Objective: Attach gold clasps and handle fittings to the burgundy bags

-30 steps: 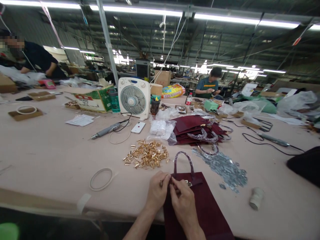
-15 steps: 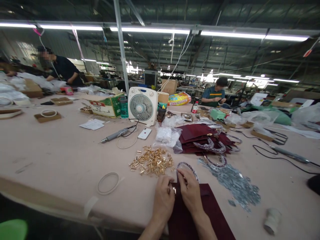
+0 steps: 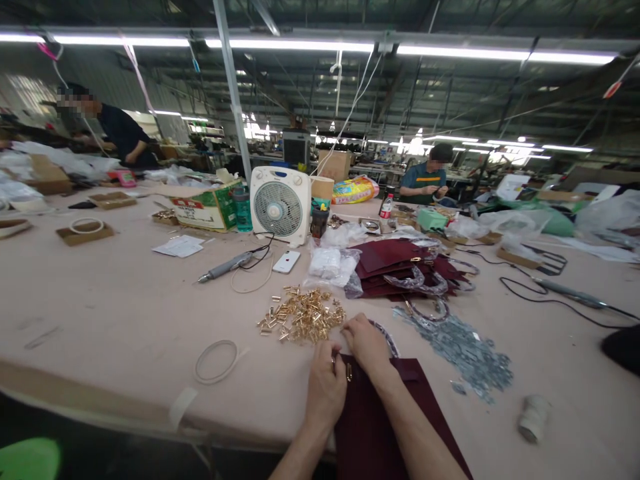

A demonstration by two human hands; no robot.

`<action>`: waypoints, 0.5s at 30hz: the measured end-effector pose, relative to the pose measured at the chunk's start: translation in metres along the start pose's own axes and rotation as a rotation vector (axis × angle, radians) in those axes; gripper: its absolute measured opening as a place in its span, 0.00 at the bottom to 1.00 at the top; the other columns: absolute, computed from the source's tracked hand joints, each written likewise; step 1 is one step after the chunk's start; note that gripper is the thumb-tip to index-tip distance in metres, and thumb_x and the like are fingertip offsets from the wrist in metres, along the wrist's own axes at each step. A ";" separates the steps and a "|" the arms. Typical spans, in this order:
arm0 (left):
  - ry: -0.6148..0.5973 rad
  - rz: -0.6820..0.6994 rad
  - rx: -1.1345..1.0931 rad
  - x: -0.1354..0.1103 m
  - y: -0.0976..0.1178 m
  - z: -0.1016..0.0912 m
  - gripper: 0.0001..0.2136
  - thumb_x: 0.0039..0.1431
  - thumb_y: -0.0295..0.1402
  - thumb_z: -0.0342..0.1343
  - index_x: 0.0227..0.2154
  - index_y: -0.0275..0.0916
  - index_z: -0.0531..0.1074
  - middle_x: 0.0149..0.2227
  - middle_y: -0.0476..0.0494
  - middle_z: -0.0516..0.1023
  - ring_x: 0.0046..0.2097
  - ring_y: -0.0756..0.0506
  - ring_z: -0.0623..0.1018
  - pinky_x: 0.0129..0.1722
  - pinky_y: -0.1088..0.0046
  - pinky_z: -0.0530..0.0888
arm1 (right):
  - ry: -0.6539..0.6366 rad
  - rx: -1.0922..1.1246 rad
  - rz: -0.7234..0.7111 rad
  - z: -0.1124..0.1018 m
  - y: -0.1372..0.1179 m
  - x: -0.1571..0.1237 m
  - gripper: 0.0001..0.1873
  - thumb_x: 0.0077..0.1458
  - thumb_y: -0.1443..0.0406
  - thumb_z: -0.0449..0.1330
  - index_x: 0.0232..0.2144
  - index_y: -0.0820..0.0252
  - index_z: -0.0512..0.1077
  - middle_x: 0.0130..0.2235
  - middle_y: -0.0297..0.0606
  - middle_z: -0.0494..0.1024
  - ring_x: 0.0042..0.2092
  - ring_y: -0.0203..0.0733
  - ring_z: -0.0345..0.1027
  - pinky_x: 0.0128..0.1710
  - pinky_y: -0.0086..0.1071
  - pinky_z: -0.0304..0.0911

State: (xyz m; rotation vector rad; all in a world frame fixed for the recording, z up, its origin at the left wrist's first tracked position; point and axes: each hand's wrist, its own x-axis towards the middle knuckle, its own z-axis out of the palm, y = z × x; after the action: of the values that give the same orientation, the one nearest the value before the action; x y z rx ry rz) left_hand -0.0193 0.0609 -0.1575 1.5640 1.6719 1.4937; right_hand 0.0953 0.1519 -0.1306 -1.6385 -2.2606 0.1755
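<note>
1. The left hand (image 3: 325,390) is curled tight, thumb and fingers pinched on a gold fitting (image 3: 349,372) at the top edge of the maroon bag (image 3: 380,433).
2. The right hand (image 3: 367,343) lies beside it over the bag's handle (image 3: 391,343), and whether it grips cannot be told.
3. The bag lies flat, reaching past the near edge of the table (image 3: 100,320).
4. A heap of gold fittings (image 3: 303,317) sits just ahead of the knuckles, with grey scraps (image 3: 460,347) to the right and a tape ring (image 3: 216,361) to the left, and bare tabletop beyond it.

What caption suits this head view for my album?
Left hand pinches a clip at the top of a maroon bag; right hand rests on it.
</note>
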 end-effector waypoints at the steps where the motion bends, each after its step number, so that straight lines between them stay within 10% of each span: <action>1: -0.007 0.004 0.002 0.000 0.000 0.000 0.09 0.64 0.25 0.47 0.39 0.42 0.70 0.40 0.43 0.75 0.44 0.41 0.76 0.47 0.62 0.73 | 0.014 -0.015 0.010 0.001 0.000 -0.001 0.07 0.66 0.64 0.60 0.39 0.54 0.79 0.44 0.40 0.77 0.38 0.41 0.75 0.35 0.32 0.61; 7: -0.015 0.032 0.024 0.001 -0.004 0.002 0.09 0.65 0.27 0.46 0.40 0.42 0.71 0.40 0.42 0.76 0.44 0.41 0.77 0.47 0.61 0.74 | 0.175 0.085 -0.020 0.000 0.000 0.000 0.06 0.67 0.66 0.57 0.40 0.56 0.74 0.48 0.43 0.77 0.48 0.46 0.74 0.45 0.34 0.65; 15: -0.035 0.013 -0.019 0.008 -0.008 0.001 0.09 0.64 0.36 0.52 0.41 0.42 0.74 0.41 0.41 0.79 0.45 0.38 0.79 0.48 0.57 0.75 | 0.563 0.901 0.186 -0.023 0.021 -0.039 0.11 0.65 0.57 0.59 0.44 0.58 0.71 0.39 0.38 0.80 0.39 0.41 0.76 0.42 0.33 0.70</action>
State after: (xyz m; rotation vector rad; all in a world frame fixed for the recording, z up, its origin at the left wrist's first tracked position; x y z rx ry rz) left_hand -0.0241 0.0699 -0.1619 1.5855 1.6261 1.4756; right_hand 0.1330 0.1200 -0.1232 -1.1780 -1.2965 0.5903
